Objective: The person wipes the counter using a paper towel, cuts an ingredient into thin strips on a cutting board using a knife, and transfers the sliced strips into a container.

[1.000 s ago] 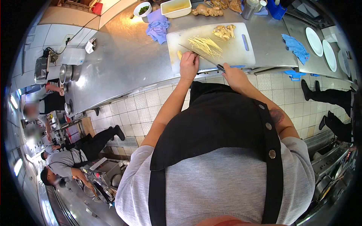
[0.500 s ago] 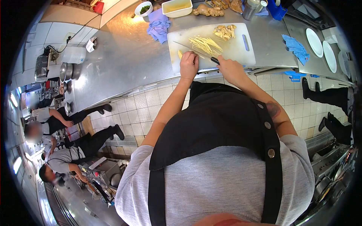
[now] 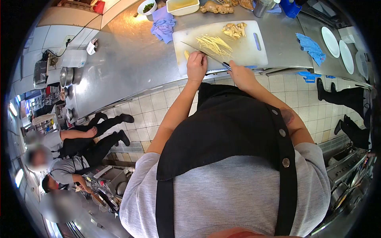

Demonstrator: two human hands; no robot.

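Note:
My right hand (image 3: 242, 75) is closed around the black handle of a kitchen knife (image 3: 209, 56), at the front edge of a white cutting board (image 3: 248, 57). The long blade points up and left, along the knuckles of my left hand (image 3: 197, 65). Those fingers are curled down on the board, and a yellow piece of peeled ginger (image 3: 187, 54) shows at their left side; most of what lies under them is hidden. Beyond the blade lies a loose pile of ginger strips (image 3: 214, 44). Chunks of ginger (image 3: 234, 30) sit at the board's back.
A purple cloth (image 3: 162, 24), a bowl of greens (image 3: 147, 7), a tub of yellowish liquid (image 3: 182, 12) and whole ginger (image 3: 216, 7) stand behind. Right are a blue cloth (image 3: 310, 48) and white plates (image 3: 330, 42). Co-workers (image 3: 71, 166) stand to the left; others' legs (image 3: 345, 99) show right.
My hands and the knife stay nearly in place; the whole bench shifts slightly up and left in view. At left, a co-worker has moved closer to another.

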